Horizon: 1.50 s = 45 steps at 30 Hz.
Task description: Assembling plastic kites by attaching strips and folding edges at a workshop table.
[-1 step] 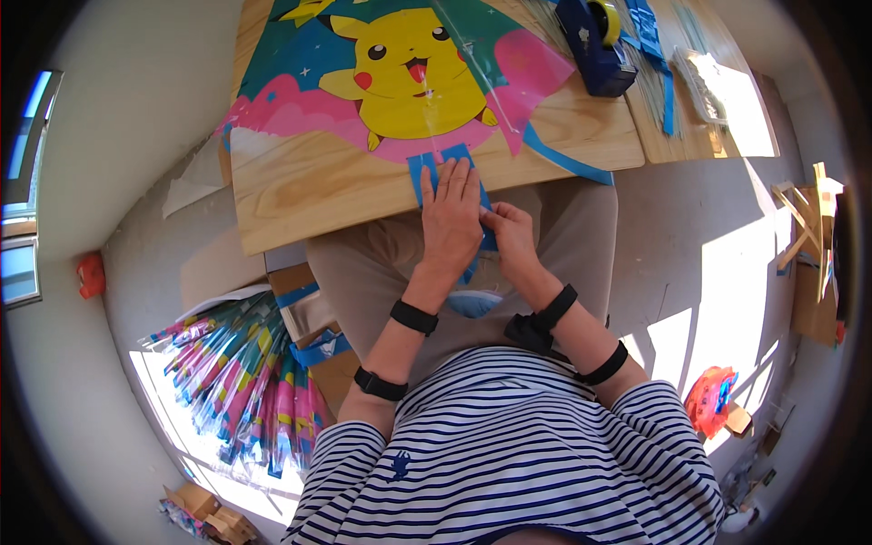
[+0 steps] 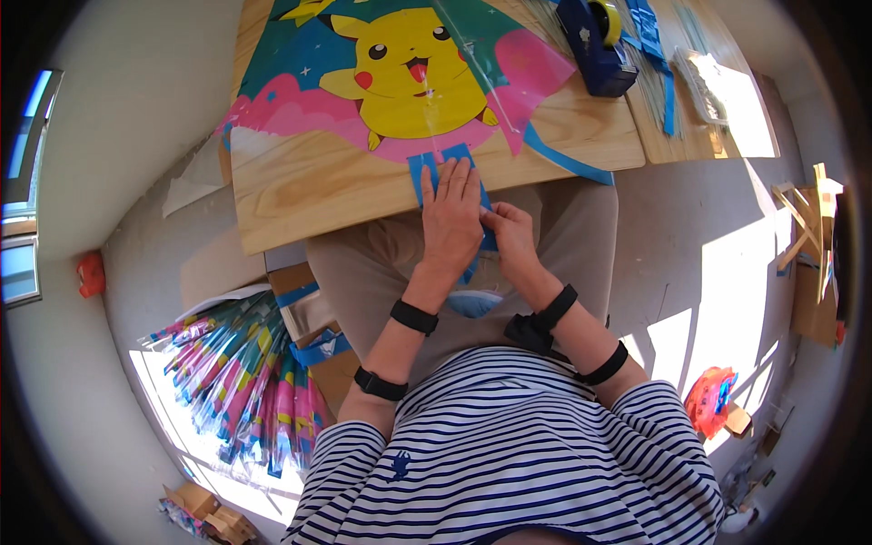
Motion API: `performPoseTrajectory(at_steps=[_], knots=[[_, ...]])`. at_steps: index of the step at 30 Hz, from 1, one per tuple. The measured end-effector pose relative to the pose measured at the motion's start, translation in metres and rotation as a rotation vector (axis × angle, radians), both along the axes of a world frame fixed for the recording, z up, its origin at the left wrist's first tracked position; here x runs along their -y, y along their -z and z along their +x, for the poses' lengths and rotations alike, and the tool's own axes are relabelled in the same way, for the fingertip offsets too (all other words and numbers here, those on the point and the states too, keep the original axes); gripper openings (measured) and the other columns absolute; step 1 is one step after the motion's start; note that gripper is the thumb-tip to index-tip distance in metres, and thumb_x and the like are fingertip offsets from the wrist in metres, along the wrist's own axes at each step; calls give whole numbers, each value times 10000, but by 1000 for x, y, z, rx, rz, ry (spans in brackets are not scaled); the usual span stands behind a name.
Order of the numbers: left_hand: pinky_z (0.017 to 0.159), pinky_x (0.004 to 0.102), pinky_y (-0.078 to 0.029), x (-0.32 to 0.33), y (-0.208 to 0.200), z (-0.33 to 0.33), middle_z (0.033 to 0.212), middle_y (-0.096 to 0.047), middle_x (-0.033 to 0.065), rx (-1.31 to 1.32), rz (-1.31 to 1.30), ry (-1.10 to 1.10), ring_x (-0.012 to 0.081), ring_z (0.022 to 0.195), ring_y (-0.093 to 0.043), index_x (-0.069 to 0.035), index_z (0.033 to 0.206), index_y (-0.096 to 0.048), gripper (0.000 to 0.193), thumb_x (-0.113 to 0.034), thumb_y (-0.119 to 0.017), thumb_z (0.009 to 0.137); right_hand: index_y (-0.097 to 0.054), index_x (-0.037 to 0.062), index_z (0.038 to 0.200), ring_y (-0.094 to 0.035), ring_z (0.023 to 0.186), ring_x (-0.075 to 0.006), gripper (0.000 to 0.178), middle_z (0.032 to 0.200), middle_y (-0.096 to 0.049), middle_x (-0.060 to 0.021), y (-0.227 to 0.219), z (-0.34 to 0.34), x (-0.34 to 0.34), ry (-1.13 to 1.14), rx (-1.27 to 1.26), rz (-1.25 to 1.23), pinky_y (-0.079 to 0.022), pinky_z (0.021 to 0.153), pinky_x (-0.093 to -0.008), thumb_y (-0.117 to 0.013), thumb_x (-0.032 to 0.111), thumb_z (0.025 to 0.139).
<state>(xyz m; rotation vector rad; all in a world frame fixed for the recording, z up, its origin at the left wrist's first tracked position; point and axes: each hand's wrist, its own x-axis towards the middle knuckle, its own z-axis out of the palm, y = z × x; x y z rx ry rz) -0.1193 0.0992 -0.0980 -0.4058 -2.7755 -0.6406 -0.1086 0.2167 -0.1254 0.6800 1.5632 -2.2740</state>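
Fingers [image 2: 457, 182] of the left hand [image 2: 451, 222] lie flat and spread, pressing the blue strip [image 2: 427, 168] at the kite's [image 2: 400, 82] lower tip, on the near edge of the wooden worktop [image 2: 309, 186]. The right hand [image 2: 513, 238] pinches the strip's hanging end just beside it. A blue tape dispenser [image 2: 595, 45] sits well apart.

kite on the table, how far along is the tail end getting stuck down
Done: the kite lies flat on the wooden table, with a blue strip at its bottom tip. In hand: the left hand presses that strip flat at the table edge while the right hand pinches its lower end. Left: the strip's lower end hangs unfixed; the tape dispenser waits nearby.
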Motion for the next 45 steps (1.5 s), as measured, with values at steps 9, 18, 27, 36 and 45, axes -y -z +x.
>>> performPoseTrajectory(at_steps=[9,18,27,36,45], knots=[[1214,575,-157,2,-1,0,1386,-556,187,30,-3,11,338,1371,-457,56,1284,-585,463,-79,-582,841,-683,3,847,-518,669,-37,125,764,-641,25,-4,5,1,-17,-22,2,-400,586,-209,-673,89,937],[1205,580,-166,4,0,-2,1376,-562,179,1,3,24,336,1367,-461,52,1271,-589,453,-56,-573,831,-686,20,835,-509,634,-40,124,736,-629,32,-1,4,7,-8,5,8,-392,550,-222,-673,94,934],[1206,591,-151,9,0,-4,1378,-569,157,6,-7,40,319,1365,-471,36,1269,-597,450,-59,-571,830,-679,25,822,-516,635,-37,128,736,-628,30,-3,6,13,-20,-4,-9,-391,552,-216,-653,78,935],[1190,639,-127,10,-1,-4,1363,-578,144,10,-10,32,316,1359,-478,21,1254,-608,429,-80,-576,838,-681,31,826,-511,639,-32,126,747,-627,37,-5,6,13,-29,6,-25,-385,556,-214,-641,71,939],[1127,717,-146,7,-2,-4,1352,-571,105,19,-37,0,283,1351,-477,-6,1255,-613,421,-103,-595,846,-673,45,810,-506,640,-33,161,739,-618,37,-1,6,13,-43,37,-44,-377,549,-226,-627,91,957]])
